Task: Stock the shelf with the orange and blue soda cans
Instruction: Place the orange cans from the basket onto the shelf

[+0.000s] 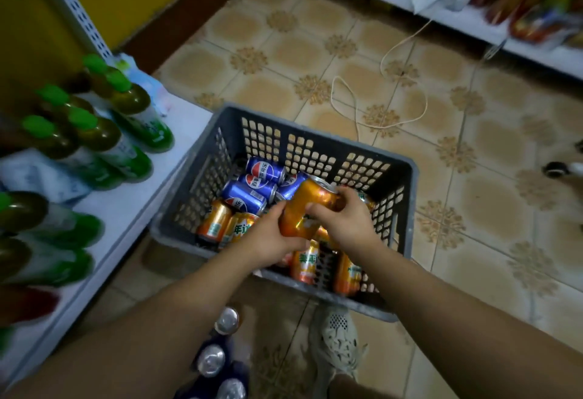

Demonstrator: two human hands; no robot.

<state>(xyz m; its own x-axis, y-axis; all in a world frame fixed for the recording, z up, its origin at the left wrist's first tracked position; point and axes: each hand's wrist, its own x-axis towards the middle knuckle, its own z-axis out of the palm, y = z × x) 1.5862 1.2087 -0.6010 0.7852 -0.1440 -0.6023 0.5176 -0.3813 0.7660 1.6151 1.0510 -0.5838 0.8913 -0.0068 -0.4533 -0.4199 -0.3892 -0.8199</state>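
Above crate (pixel 407 197): both grips, left hand (pixel 268 241), right hand (pixel 344 222), closed around orange can (pixel 303 209).

Green-cap btls (pixel 94 133), floor cord (pixel 391 83)

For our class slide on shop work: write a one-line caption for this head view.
Both hands lift an orange can from a grey crate of cans.

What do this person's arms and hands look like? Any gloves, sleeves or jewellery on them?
Both are bare: no gloves on the left hand or right hand, no rings, watch or bracelets, and no sleeves reach the forearms. A pale mesh sneaker shows below.
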